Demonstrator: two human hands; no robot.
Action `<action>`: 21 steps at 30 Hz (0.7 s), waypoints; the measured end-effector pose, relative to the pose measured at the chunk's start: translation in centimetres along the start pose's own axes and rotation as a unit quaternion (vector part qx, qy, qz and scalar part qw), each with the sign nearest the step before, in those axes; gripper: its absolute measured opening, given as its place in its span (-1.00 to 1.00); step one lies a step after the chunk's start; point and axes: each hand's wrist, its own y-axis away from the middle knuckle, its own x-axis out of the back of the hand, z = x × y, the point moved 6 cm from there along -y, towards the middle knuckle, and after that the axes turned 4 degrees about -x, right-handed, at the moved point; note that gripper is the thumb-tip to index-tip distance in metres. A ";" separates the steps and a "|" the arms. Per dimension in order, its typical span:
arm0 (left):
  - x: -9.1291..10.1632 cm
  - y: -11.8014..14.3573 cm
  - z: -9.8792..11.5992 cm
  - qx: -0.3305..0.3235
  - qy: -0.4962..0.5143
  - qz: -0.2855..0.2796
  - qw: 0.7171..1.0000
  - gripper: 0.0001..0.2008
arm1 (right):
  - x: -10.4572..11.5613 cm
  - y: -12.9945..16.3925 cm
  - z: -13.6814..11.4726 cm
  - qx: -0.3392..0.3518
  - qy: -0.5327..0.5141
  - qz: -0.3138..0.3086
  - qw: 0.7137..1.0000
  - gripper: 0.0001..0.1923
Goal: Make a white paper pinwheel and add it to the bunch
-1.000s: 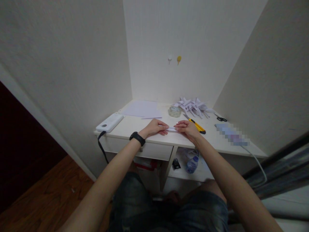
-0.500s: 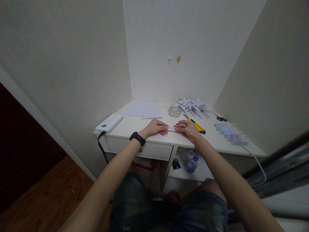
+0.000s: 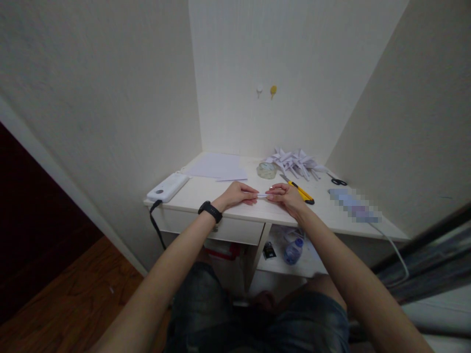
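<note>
A narrow strip of rolled or folded white paper (image 3: 262, 195) spans the gap between my two hands, low over the front of the white desk (image 3: 198, 196). My left hand (image 3: 239, 193), with a black watch on its wrist, pinches the strip's left end. At the other end, the thumb and fingers of my right hand (image 3: 286, 197) are closed on it. Just right of that hand lies a yellow utility knife (image 3: 301, 191). Behind the hands sits a roll of clear tape (image 3: 267, 170). My fingers hide both ends of the strip.
Several folded paper pinwheels (image 3: 296, 162) are heaped at the back right, near black scissors (image 3: 338, 181). Paper sheets (image 3: 217, 165) lie at the back left. A white power bank-like device (image 3: 168, 187) with a black cable is at the left edge. A bottle (image 3: 293, 252) stands on the shelf below.
The paper strip looks slightly narrower between my fingers. Both hands stay in nearly the same place, and the whole view has shifted very slightly.
</note>
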 end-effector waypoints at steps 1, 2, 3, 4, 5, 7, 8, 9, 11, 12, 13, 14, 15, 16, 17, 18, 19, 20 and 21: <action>0.0 0.0 0.0 -0.003 0.001 0.002 1.000 -0.66 | 0.0 0.0 0.0 0.002 0.000 -0.002 1.000 -0.49; 0.1 0.0 0.0 -0.006 -0.001 0.001 1.000 -0.64 | 0.0 0.0 0.0 0.005 0.002 -0.004 1.000 -0.49; 0.0 -0.1 0.0 -0.009 -0.004 -0.002 1.000 -0.63 | 0.0 0.0 0.0 0.009 0.007 -0.004 1.000 -0.50; 0.0 -0.1 0.0 -0.012 -0.006 -0.005 1.000 -0.62 | 0.1 -0.1 0.0 0.014 0.014 -0.002 1.000 -0.50; 0.0 -0.1 0.0 -0.011 -0.007 -0.007 1.000 -0.61 | 0.1 -0.1 0.0 0.019 0.023 0.001 1.000 -0.50; 0.0 -0.1 -0.1 -0.009 -0.011 -0.005 1.000 -0.63 | 0.2 -0.1 -0.1 0.024 0.039 0.011 0.999 -0.49; 0.0 -0.1 -0.1 -0.008 -0.016 -0.002 1.000 -0.64 | 0.2 -0.1 -0.1 0.023 0.042 0.014 0.999 -0.48; 0.1 -0.1 -0.1 -0.010 -0.023 0.003 1.000 -0.66 | 0.1 -0.1 -0.1 0.021 0.042 0.014 0.999 -0.48; 0.3 -0.2 -0.1 -0.017 -0.043 0.015 0.999 -0.68 | 0.0 0.0 0.0 0.015 0.034 0.009 0.999 -0.48; 0.4 -0.2 -0.1 -0.021 -0.054 0.020 0.998 -0.68 | -0.1 -0.1 0.0 0.014 0.030 0.005 0.999 -0.48; 0.4 -0.2 0.0 -0.025 -0.063 0.023 0.997 -0.69 | -0.1 -0.1 0.0 0.016 0.029 0.004 0.999 -0.49; 0.5 -0.3 0.0 -0.028 -0.070 0.024 0.997 -0.69 | -0.1 -0.1 0.0 0.019 0.030 0.006 0.999 -0.49; 0.5 -0.3 -0.1 -0.029 -0.075 0.021 0.997 -0.69 | 0.0 -0.1 0.0 0.023 0.034 0.011 0.999 -0.50; 0.4 -0.3 -0.1 -0.029 -0.078 0.015 0.996 -0.69 | 0.1 -0.2 -0.1 0.029 0.039 0.016 0.999 -0.51; 0.3 -0.3 -0.1 -0.027 -0.080 0.006 0.996 -0.70 | 0.1 -0.2 -0.1 0.035 0.046 0.021 0.998 -0.52; 0.1 -0.3 0.0 -0.024 -0.080 -0.003 0.996 -0.72 | 0.2 -0.2 -0.2 0.041 0.052 0.024 0.997 -0.52; 0.0 -0.2 0.0 -0.020 -0.081 -0.010 0.996 -0.73 | 0.2 -0.2 -0.2 0.045 0.058 0.027 0.997 -0.52; -0.1 -0.2 0.0 -0.018 -0.083 -0.014 0.996 -0.75 | 0.2 -0.2 -0.3 0.047 0.062 0.028 0.997 -0.52; -0.1 -0.1 0.1 -0.018 -0.086 -0.014 0.996 -0.76 | 0.3 -0.1 -0.3 0.046 0.065 0.028 0.996 -0.52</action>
